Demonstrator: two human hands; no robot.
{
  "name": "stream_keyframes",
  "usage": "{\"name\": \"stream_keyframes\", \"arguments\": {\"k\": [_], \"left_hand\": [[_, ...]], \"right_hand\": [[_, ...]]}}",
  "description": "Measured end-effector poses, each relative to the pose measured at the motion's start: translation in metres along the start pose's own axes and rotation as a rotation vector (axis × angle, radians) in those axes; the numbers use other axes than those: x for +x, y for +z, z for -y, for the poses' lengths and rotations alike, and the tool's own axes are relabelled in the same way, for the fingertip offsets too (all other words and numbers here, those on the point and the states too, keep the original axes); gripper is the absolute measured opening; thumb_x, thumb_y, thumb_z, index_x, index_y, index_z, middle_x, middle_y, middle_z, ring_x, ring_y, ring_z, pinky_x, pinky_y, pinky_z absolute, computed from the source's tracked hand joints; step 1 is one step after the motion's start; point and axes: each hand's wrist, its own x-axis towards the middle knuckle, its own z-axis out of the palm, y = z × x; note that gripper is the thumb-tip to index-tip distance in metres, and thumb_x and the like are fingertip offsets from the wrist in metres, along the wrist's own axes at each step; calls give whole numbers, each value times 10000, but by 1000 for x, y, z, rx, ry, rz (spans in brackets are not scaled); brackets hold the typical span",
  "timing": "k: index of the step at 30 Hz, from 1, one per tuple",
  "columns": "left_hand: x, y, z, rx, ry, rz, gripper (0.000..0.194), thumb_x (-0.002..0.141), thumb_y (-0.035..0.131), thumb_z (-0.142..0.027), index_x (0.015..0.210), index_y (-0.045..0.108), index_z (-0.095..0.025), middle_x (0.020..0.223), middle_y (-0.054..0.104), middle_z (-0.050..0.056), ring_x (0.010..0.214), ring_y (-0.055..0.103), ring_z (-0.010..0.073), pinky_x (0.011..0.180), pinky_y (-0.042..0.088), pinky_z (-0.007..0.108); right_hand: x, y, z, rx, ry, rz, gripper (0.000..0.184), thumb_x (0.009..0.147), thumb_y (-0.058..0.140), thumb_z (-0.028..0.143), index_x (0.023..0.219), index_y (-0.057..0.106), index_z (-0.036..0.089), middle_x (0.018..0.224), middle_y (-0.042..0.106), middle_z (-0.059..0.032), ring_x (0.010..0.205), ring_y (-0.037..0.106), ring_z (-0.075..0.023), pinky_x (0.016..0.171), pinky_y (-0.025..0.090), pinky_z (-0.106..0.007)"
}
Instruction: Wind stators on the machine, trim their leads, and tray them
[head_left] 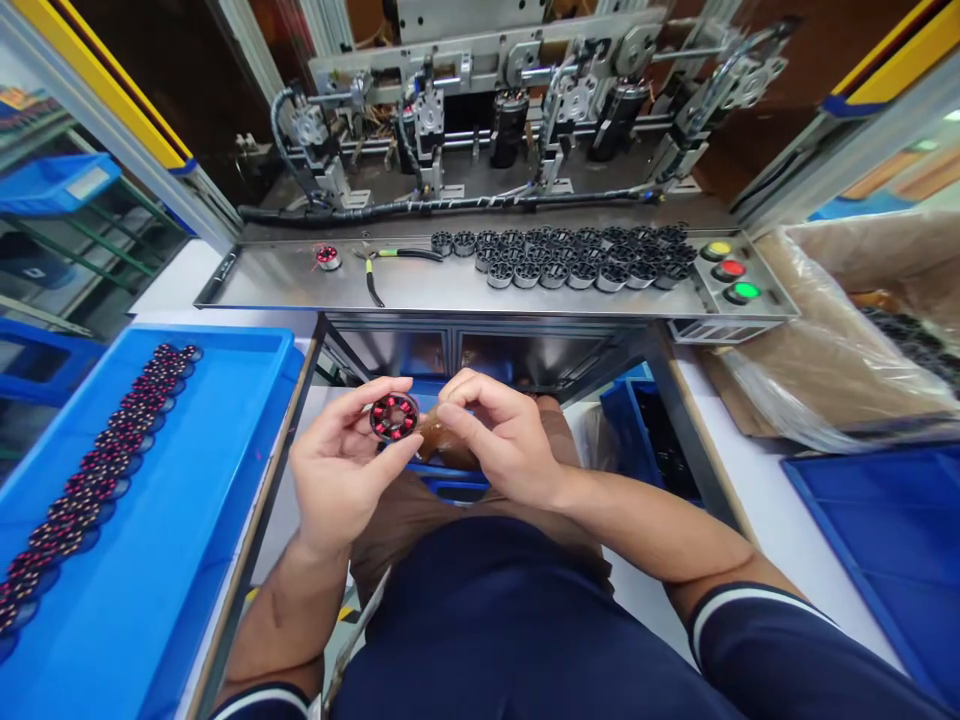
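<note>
My left hand (pixel 349 460) holds a round motor stator (pixel 394 417) with a black rim and red windings, thumb and fingers around its edge. Just right of it, my right hand (pixel 499 435) is closed in a pinch. Whatever may be between those fingertips is too small to make out. Both hands are above my lap, in front of the metal shelf (pixel 285 285). On that shelf lie another wound stator (pixel 327 258), a pair of cutters (pixel 379 262) with black and yellow-green handles, and several rows of black and silver stator cores (pixel 585 258).
A winding machine (pixel 480 120) stands behind the shelf. Yellow, red and green buttons (pixel 729 270) sit at the shelf's right end. To the left, a blue tray (pixel 202 480) holds rows of wound stators (pixel 105 460). A plastic-lined carton (pixel 847 330) is on the right, above a blue bin (pixel 885 560).
</note>
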Motion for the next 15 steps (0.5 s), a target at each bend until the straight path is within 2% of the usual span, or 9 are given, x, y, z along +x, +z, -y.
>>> {"name": "stream_keyframes", "arguments": {"k": [3,5,8,11,15], "left_hand": [[1,0,2,-101,-92,41,431,728,839,-143,1134,719,-222,1152,754,67,907,754,158,812,639,246],[2,1,3,-31,-20,17,413,723,833,-132,1112,728,-220,1123,749,63,955,744,175,817,636,256],[-1,3,2,171,172,-20,412,730,808,-93,1113,723,-221,1081,737,58,1017,722,195,813,634,280],[-3,4,2,299,307,-2,469,726,799,-56,1153,703,-225,1065,736,51,991,719,185,797,634,287],[-3,4,3,281,336,-12,506,707,803,-31,1164,696,-219,1053,741,52,996,713,183,794,634,290]], "right_hand": [[-1,-1,-2,4,40,18,226,952,617,316,765,584,192,762,583,1,730,547,-139,728,445,-310],[0,-2,-1,20,32,34,220,938,643,349,793,583,194,769,582,1,729,545,-141,727,447,-313],[3,1,1,56,-27,55,247,873,736,390,849,578,201,797,563,10,746,534,-139,728,450,-307],[5,5,2,84,-53,77,256,901,703,405,821,571,200,802,548,6,763,522,-137,732,447,-303],[1,9,-2,115,92,-25,271,960,612,413,804,541,203,777,532,11,721,511,-128,697,437,-294]]}}
